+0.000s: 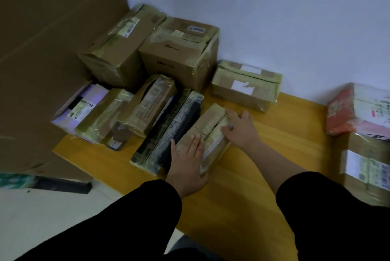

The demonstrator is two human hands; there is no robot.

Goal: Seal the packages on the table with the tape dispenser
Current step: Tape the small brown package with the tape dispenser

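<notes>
A small taped cardboard package (207, 128) lies tilted on the yellow wooden table (285, 125). My left hand (188, 161) lies flat on its near end with straight fingers. Against its right side rests my right hand (240, 127), fingers spread on the tape. Leaning at its left is a flat black package (168, 132) wrapped in clear tape. No tape dispenser is in view.
Two big taped boxes (179, 55) stand at the back by the white wall, smaller parcels (101, 113) lean at the left. A low box (244, 85) sits behind, a red-and-white parcel (358, 110) on a box at the right. A large cardboard sheet (42, 60) stands left.
</notes>
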